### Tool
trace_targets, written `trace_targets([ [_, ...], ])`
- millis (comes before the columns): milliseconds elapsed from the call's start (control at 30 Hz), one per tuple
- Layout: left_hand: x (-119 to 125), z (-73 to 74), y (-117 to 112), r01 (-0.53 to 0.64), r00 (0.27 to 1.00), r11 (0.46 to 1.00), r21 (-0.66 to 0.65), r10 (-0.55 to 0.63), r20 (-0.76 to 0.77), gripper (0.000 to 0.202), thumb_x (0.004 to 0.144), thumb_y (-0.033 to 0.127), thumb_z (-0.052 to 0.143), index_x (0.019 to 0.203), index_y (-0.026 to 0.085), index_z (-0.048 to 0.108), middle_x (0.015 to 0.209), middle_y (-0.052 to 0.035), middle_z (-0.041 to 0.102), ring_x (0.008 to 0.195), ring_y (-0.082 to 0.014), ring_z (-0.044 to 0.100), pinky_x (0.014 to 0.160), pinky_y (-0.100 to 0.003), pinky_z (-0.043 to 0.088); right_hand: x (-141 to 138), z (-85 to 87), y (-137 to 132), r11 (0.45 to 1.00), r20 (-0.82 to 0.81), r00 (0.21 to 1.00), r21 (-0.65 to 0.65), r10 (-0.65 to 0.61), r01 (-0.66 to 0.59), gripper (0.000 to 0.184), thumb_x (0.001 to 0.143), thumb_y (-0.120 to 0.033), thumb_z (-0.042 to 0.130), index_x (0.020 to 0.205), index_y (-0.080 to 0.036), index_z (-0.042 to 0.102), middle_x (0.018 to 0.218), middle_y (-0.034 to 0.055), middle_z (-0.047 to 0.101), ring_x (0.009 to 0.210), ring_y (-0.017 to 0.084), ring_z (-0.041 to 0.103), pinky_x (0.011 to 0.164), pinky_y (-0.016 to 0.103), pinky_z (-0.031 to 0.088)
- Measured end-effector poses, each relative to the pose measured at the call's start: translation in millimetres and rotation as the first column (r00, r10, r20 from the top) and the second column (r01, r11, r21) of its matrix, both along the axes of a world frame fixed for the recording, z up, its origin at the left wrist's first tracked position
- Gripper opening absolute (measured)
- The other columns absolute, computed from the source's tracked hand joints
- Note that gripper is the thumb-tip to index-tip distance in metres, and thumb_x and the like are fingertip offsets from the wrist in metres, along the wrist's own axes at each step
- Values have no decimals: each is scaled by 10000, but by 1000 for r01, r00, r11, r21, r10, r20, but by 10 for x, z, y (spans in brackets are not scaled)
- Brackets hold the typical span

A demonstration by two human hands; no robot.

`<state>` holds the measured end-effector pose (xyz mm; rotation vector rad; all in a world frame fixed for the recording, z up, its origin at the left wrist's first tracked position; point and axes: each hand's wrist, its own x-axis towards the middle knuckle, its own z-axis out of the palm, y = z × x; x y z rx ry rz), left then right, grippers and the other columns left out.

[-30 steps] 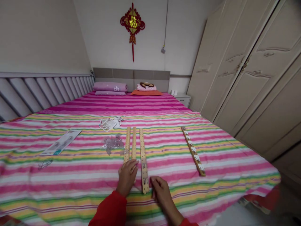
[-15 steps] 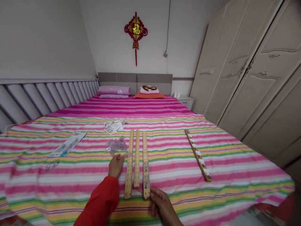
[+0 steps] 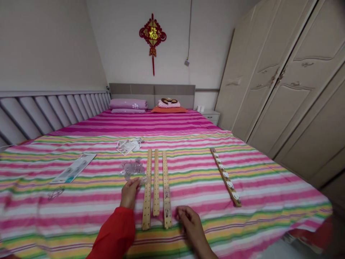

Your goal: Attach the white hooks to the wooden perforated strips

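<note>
My left hand [image 3: 129, 193] pinches a small clear plastic piece [image 3: 144, 179] between thumb and fingertips, close to the left wooden strip [image 3: 147, 201]. Just beyond it lies a pile of clear plastic pieces [image 3: 132, 168]. A middle wooden strip [image 3: 156, 190] and a right wooden strip [image 3: 166, 176] lie alongside, all with rows of small holes. Two clear pieces with metal parts [image 3: 167, 204] sit on the right strip's near half. My right hand [image 3: 191, 223] is beside that strip, apart from it, fingers curled together; nothing shows in them.
On the striped bedspread [image 3: 258, 201], another wooden strip [image 3: 225, 178] bears several white pieces. Leftward are a flat clear-and-white package [image 3: 74, 168] and a thin wire loop [image 3: 56, 193]. Further back lie white cards [image 3: 129, 145]. A wardrobe [image 3: 291, 90] stands right.
My right hand has come away from the near end of the right strip, up and to the right. My left hand stays by the left strip, still pinching the clear piece. The view shifted slightly.
</note>
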<state>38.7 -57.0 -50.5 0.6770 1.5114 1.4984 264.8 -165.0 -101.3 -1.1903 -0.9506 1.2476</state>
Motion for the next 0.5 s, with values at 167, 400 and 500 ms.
trace_targets([
  [167,183,277,-273,71,946,997,15,-72,316,101,718,77,618,787,147,639,640,22,625,535,-44,573,550,-145,481,-71,388,133,968,255,965,252,-65,-1,307,771,-478,626,820,-178,672,634,9,591,530,135,488,496,245,417],
  [400,425,461,-548,218,906,976,15,-208,368,111,736,54,615,783,150,646,696,-10,665,616,-76,621,604,-168,520,-251,686,269,801,481,853,583,-204,-137,264,866,-174,507,1067,-238,665,969,73,620,915,195,595,770,292,491],
  [500,484,481,-625,295,889,955,26,-284,360,107,730,80,630,804,155,653,735,-14,674,659,-86,634,632,-176,523,-265,701,279,784,515,833,594,-203,-177,304,891,-154,464,1104,-249,659,1009,78,598,941,188,596,783,293,496],
])
